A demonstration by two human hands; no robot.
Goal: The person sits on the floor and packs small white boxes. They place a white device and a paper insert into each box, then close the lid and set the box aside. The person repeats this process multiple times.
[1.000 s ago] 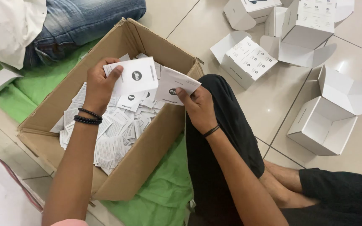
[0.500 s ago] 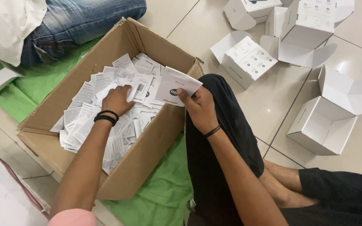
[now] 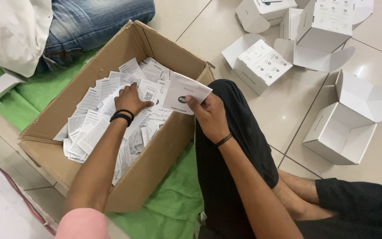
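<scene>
Head view: the left hand lies spread, pressing on leaflets inside the carton. The right hand pinches one leaflet above the carton's right wall. A loose pinch could let it slide down onto the green sheet.

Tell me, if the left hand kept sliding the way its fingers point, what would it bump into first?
The left hand lies on the white leaflets, pointing toward the cardboard box far wall. It would probably push more leaflets first, then meet that wall.

Left hand among leaflets (cardboard box), right hand with white card.
</scene>
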